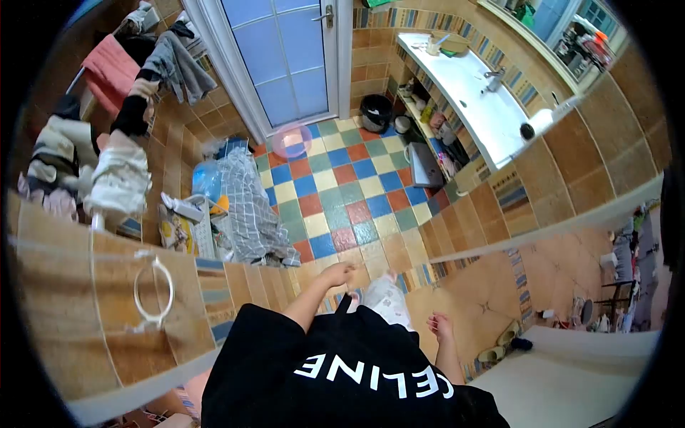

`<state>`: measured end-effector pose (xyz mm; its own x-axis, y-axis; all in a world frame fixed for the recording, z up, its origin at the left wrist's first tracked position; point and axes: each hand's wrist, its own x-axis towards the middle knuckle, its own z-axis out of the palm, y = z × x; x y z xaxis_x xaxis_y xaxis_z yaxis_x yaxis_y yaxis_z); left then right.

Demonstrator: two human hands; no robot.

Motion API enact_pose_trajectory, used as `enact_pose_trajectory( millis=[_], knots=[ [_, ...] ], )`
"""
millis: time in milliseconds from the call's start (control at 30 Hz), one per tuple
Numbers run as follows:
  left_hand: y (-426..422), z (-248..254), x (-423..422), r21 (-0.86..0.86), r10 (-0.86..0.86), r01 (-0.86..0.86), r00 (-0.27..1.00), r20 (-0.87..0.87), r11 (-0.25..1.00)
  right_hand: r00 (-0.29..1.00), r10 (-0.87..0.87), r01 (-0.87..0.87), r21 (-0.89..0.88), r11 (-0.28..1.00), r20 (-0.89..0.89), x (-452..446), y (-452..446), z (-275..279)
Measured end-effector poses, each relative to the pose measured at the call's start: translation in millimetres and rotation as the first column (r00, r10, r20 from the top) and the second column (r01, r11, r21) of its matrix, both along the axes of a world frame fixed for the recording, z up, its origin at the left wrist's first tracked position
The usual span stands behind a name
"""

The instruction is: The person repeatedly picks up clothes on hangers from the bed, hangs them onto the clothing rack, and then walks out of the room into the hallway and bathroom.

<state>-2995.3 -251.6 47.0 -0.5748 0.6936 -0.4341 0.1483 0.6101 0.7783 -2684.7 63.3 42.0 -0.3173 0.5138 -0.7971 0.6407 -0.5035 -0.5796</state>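
My left hand [337, 274] is held out in front of my body above the tiled floor near the doorway, its fingers loosely bent and nothing seen in it. Lower and to the right, my right hand [441, 326] hangs beside my light patterned trousers [386, 302], fingers apart and holding nothing. Neither hand touches an object. Ahead lies the multicoloured checkered floor [337, 187] of a bathroom. A black T-shirt [357, 364] with white letters covers my torso.
A grey checked cloth [250, 203] drapes over items on the left, near a blue jug [207, 180]. Clothes and a pink towel [110, 73] hang above. A pink basin [292, 141] stands by the door [285, 64]. At right are a black bin [376, 113] and white sink counter [464, 93].
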Motion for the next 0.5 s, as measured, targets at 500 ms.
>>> enact_pose_trajectory(
  millis=[500],
  knots=[
    [-90, -158, -167, -0.604, 0.781, -0.497, 0.354, 0.514, 0.623, 0.913, 0.356, -0.327, 0.163, 0.931, -0.202, -492, 189, -56]
  ],
)
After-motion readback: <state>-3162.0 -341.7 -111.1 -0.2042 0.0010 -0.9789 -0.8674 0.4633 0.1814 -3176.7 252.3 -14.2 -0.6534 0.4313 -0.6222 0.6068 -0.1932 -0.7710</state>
